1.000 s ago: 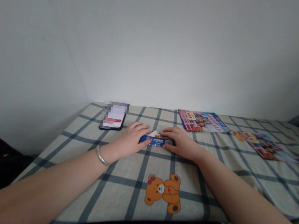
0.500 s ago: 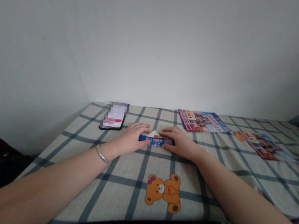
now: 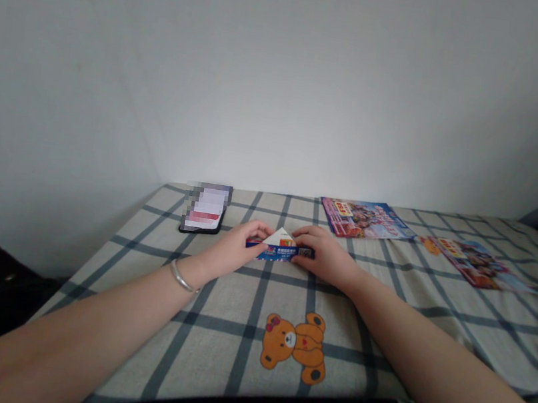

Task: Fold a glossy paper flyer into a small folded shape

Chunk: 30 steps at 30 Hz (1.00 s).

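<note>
Head view: left hand (image 3: 234, 249) & right hand (image 3: 325, 257) both pinch a folded blue-and-white paper leaflet (image 3: 280, 246). L fingers are closed on its left end, R fingers on its right end. The leaflet is low on the grey checked tablecloth (image 3: 387, 293), approx. mid-table, white triangular flap up. Silver metal bangle (image 3: 181, 277) on L wrist. Black phone (image 3: 204, 211) just beyond L hand. Colourful glossy flyer (image 3: 366, 217) beyond R hand, second colourful flyer (image 3: 477, 262) farther right. Orange bear print (image 3: 295, 344) nearer the person.

Left hand (image 3: 234, 248) and right hand (image 3: 324, 257) pinch a folded leaflet (image 3: 280, 247) on a checked sheet (image 3: 382, 326), phone (image 3: 204, 211) and flyers (image 3: 365, 218) beyond.
</note>
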Motion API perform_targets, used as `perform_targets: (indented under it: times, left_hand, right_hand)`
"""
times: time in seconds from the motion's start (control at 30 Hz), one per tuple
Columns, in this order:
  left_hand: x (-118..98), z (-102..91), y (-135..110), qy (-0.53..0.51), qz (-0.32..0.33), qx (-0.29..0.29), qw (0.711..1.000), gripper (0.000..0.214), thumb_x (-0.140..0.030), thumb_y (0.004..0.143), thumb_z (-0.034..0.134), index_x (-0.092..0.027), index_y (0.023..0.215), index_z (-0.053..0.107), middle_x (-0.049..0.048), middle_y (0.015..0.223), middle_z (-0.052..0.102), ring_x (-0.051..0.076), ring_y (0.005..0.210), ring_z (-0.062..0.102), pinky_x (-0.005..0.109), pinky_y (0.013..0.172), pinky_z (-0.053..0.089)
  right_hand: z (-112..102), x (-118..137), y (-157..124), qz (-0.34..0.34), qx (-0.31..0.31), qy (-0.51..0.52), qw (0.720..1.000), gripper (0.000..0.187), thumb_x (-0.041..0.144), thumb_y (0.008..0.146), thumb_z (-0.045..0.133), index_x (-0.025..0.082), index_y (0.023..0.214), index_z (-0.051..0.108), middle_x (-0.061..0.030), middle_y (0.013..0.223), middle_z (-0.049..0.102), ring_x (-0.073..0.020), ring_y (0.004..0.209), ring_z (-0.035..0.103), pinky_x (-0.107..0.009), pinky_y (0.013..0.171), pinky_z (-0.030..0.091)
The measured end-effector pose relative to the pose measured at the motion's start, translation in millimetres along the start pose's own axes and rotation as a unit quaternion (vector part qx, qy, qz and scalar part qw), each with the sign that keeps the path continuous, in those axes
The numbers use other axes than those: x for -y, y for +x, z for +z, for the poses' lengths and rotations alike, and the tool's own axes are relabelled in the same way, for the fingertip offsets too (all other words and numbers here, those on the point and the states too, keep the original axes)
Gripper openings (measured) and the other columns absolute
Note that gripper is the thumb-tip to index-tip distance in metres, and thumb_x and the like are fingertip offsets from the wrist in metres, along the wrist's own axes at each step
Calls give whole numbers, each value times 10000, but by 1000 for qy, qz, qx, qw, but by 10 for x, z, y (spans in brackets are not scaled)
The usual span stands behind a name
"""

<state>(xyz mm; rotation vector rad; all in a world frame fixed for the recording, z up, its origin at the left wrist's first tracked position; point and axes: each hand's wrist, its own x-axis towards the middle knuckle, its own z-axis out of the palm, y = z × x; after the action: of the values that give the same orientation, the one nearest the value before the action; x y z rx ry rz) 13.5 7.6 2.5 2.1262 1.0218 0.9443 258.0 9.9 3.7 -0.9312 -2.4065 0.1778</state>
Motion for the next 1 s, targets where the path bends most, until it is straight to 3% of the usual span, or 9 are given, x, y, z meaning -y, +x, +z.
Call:
perform_targets:
  times: [0.07,0.2,0.3,0.37,0.43,0.53,0.77,0.87,1.0]
  left_hand:
    - [-65,-2,-16,67,41,7,997,120,-189,878,558,-191,978,624,23,955,684,171,884,638,317,802,516]
    - [-122,-15,-39,190,126,2,974,148,-236,922,553,-224,1017,667,26,943,691,196,894,614,354,817,485]
    - [-103,-19,-46,261,153,11,953,162,-233,927,559,-218,1036,679,35,930,699,206,866,610,378,808,471]
    - [-85,-22,-50,289,160,22,944,167,-238,932,562,-205,1046,679,43,939,704,210,871,616,382,806,466]
    - [-75,-24,-54,305,166,30,937,172,-245,936,564,-194,1057,674,46,946,708,211,885,623,380,806,464]
    - [-82,-19,-58,324,177,41,929,184,-264,931,578,-194,1078,665,43,958,710,218,912,624,385,822,457]
    - [-111,-2,-62,314,184,33,931,184,-251,886,619,-210,1060,664,27,1020,705,218,961,601,396,879,439]
    - [-111,-9,-59,305,186,47,933,189,-237,874,615,-220,1053,672,25,1003,705,216,958,598,402,889,441]
    - [-108,-9,-60,293,197,60,934,203,-227,862,630,-228,1062,670,20,1020,700,208,961,594,397,904,442]
  right_hand:
    - [-2,-14,-2,0,-15,-20,1000,208,193,825,688,212,1031,712,-85,1156,647,-226,1073,588,-396,959,460]
    - [-35,-14,-2,2,-49,-83,995,229,191,844,662,246,1059,717,-70,1138,647,-234,1057,572,-396,941,451]
    - [-75,44,4,20,-100,-152,983,144,222,825,681,219,961,729,-84,1041,662,-257,995,558,-397,886,448]
    - [-93,99,5,18,-86,-179,980,112,233,839,663,211,929,726,-75,935,673,-244,897,570,-367,804,450]
    - [-98,150,2,2,-44,-177,983,142,219,868,623,218,973,719,-46,837,682,-213,817,586,-326,745,442]
    - [-104,194,-5,3,-25,-153,988,221,210,892,590,234,1087,692,-31,955,720,-179,851,620,-273,725,435]
    - [-211,172,-6,54,-1,-241,969,181,258,909,559,246,982,725,-43,873,726,-185,807,629,-270,653,400]
    - [-228,127,-2,72,3,-234,969,204,215,892,560,246,1014,720,-56,895,727,-196,833,631,-280,685,429]
    - [-193,40,-7,36,27,-174,984,346,123,821,593,207,1148,671,-80,1053,711,-221,947,621,-342,852,469]
